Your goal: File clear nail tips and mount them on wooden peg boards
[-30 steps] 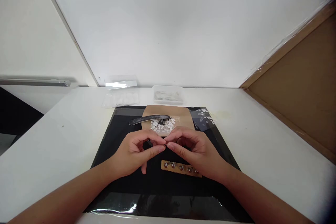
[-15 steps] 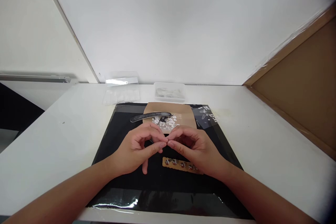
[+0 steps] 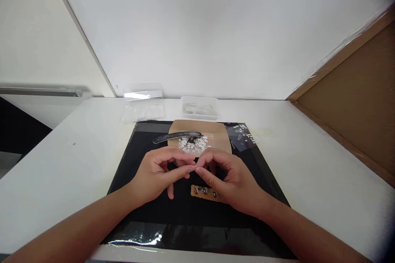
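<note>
My left hand [image 3: 166, 168] and my right hand [image 3: 224, 172] meet fingertip to fingertip above a black mat [image 3: 148, 213]. Each has thumb and forefinger closed in a pinch; whatever lies between them is too small to make out. Partly under my right hand is a tan strip [image 3: 202, 192] bearing a row of shiny dark round pieces. Just beyond the fingers, a brown sheet [image 3: 216, 129] carries a pile of small white flakes [image 3: 196, 144] with something black among them. A dark, curved nail file [image 3: 175, 136] lies across the sheet's left edge.
Behind the mat stand a clear plastic box with its lid raised [image 3: 142, 111] and a shallow translucent box [image 3: 199, 108]. Small white pieces [image 3: 247, 132] stick to a clear sheet at the mat's back right corner. A wood-framed brown panel [image 3: 348, 90] rises on the right.
My right hand has shifted slightly left and down, covering more of the tan strip. The fingers of both hands have parted a little while the fingertips stay together.
</note>
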Available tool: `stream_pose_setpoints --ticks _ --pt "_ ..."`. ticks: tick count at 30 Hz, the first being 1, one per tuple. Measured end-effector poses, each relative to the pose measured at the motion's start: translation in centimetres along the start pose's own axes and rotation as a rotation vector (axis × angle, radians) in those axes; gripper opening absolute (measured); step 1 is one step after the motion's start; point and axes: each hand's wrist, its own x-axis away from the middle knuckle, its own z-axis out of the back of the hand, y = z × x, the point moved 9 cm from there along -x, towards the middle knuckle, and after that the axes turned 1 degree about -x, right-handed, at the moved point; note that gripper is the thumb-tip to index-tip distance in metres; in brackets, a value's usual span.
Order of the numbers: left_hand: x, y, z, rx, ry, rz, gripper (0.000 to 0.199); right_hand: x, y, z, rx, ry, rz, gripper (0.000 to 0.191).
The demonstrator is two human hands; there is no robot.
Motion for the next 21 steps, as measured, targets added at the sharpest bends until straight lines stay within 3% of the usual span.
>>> stream_pose_setpoints --ticks 9,21 --pt "0.1 -0.6 -0.2 0.028 -0.013 0.045 0.018 0.3 1.5 0.2 -0.087 0.036 -0.141 0.021" --pt "0.4 -0.3 -0.3 -0.097 -0.028 -0.039 0.013 0.3 1.6 0.5 -0.023 0.065 -0.113 0.018"
